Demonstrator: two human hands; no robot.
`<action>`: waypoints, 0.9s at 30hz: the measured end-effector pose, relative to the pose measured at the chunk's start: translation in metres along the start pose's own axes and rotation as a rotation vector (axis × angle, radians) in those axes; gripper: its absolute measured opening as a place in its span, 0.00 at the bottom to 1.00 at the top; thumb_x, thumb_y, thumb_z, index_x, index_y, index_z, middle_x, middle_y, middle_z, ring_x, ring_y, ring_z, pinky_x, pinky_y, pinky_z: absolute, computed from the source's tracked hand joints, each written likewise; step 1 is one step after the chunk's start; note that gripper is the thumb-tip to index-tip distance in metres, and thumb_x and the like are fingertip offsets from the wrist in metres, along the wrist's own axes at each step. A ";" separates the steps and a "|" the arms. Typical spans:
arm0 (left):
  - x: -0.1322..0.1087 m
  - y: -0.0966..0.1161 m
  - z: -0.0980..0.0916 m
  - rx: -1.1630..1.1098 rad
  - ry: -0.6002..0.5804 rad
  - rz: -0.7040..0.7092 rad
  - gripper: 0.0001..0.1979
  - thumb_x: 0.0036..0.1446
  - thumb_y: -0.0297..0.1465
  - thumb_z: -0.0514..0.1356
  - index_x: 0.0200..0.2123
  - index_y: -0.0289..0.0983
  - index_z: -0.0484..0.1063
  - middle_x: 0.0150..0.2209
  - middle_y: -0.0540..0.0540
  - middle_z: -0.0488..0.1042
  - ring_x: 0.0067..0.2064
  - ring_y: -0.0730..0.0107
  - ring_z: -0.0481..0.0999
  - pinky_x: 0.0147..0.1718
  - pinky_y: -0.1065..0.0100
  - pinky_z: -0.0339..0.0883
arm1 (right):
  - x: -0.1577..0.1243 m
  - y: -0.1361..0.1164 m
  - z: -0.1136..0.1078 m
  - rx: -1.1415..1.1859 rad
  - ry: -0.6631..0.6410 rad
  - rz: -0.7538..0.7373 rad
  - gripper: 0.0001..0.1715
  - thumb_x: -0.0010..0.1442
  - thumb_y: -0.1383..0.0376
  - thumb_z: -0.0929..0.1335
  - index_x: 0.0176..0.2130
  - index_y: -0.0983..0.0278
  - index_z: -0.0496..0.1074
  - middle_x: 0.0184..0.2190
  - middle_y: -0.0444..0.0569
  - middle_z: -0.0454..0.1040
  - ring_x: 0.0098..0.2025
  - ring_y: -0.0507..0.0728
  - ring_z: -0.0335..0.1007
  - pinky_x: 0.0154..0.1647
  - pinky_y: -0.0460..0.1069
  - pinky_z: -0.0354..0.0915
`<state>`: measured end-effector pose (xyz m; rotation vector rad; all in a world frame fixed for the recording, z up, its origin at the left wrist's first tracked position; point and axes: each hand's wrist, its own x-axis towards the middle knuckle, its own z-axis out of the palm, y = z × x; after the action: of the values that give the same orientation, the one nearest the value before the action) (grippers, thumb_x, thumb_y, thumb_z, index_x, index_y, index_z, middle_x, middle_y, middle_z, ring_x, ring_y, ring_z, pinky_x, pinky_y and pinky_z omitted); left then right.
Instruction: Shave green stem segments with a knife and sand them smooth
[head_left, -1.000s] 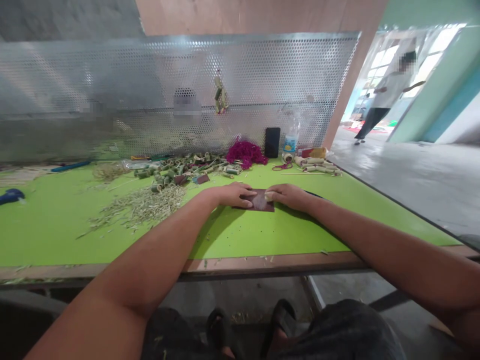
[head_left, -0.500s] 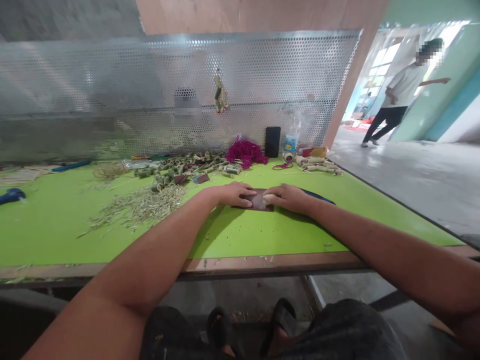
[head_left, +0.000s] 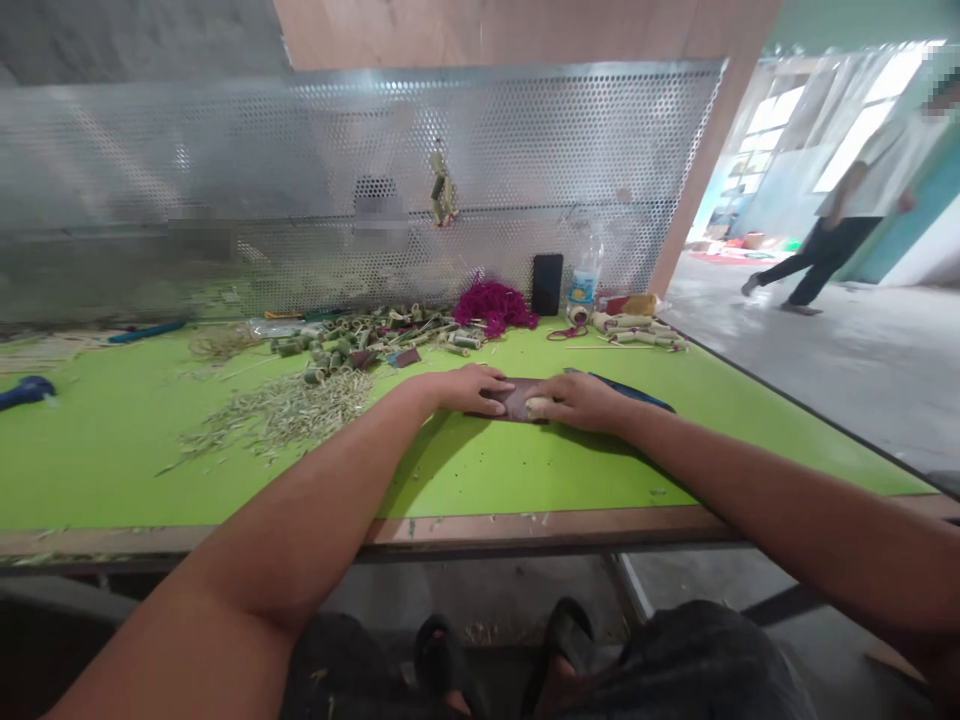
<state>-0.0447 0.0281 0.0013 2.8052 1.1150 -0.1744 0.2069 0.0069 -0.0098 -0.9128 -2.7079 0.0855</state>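
Observation:
A dark brown sheet of sandpaper [head_left: 516, 402] lies flat on the green table top. My left hand [head_left: 474, 388] rests on its left end, fingers stretched out and apart, pressing it down. At the right end, my right hand [head_left: 583, 400] is closed around a small pale bamboo piece [head_left: 537, 405], which touches the sandpaper. Only the near end of the bamboo piece shows; the fingers hide the rest. Just behind my right hand lies a dark blue tool [head_left: 637, 393], partly covered by the hand.
Behind my left arm are wood shavings [head_left: 300, 410] and cut green bamboo pieces [head_left: 345, 345]. Purple string [head_left: 495, 305], a phone [head_left: 547, 285], a bottle [head_left: 582, 285] and tied bamboo pieces [head_left: 637, 330] line the metal mesh [head_left: 525, 150]. A person [head_left: 855, 200] walks at the right.
My right hand has shifted slightly toward me with the bamboo piece on the sandpaper. My left hand has stayed in place. The person in the background has moved farther right.

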 end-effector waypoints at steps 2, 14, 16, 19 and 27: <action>0.000 0.001 -0.001 0.008 0.003 -0.009 0.35 0.59 0.53 0.50 0.65 0.42 0.56 0.66 0.42 0.53 0.65 0.52 0.54 0.62 0.56 0.46 | 0.000 0.000 -0.001 -0.031 0.032 0.074 0.24 0.65 0.53 0.59 0.47 0.62 0.76 0.44 0.52 0.79 0.42 0.58 0.73 0.41 0.48 0.61; -0.001 0.000 -0.001 0.012 -0.008 0.018 0.34 0.59 0.52 0.50 0.64 0.43 0.57 0.66 0.42 0.53 0.65 0.55 0.54 0.62 0.59 0.45 | 0.000 0.007 0.002 -0.060 0.069 -0.104 0.24 0.63 0.56 0.61 0.51 0.65 0.74 0.46 0.56 0.76 0.47 0.60 0.70 0.50 0.52 0.60; -0.001 -0.001 0.000 0.001 0.001 0.014 0.34 0.59 0.53 0.50 0.64 0.43 0.57 0.66 0.42 0.53 0.65 0.54 0.54 0.62 0.59 0.46 | -0.001 0.009 0.002 -0.038 0.078 -0.135 0.24 0.64 0.57 0.61 0.51 0.66 0.74 0.45 0.57 0.76 0.47 0.60 0.70 0.51 0.53 0.60; -0.001 -0.003 0.000 -0.007 0.015 -0.005 0.35 0.58 0.54 0.50 0.64 0.45 0.58 0.66 0.43 0.54 0.64 0.53 0.55 0.61 0.57 0.47 | -0.001 0.010 0.002 -0.032 0.116 -0.091 0.22 0.63 0.58 0.61 0.48 0.66 0.76 0.43 0.57 0.77 0.46 0.61 0.70 0.51 0.55 0.61; -0.002 -0.001 -0.001 -0.012 0.004 -0.010 0.34 0.58 0.53 0.51 0.64 0.45 0.57 0.66 0.43 0.53 0.64 0.52 0.55 0.61 0.56 0.47 | 0.000 0.005 0.003 0.008 0.096 -0.075 0.22 0.63 0.58 0.62 0.49 0.64 0.76 0.44 0.56 0.77 0.47 0.61 0.71 0.51 0.55 0.61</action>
<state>-0.0468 0.0278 0.0028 2.7911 1.1275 -0.1633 0.2090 0.0112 -0.0134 -0.7917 -2.6475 0.0370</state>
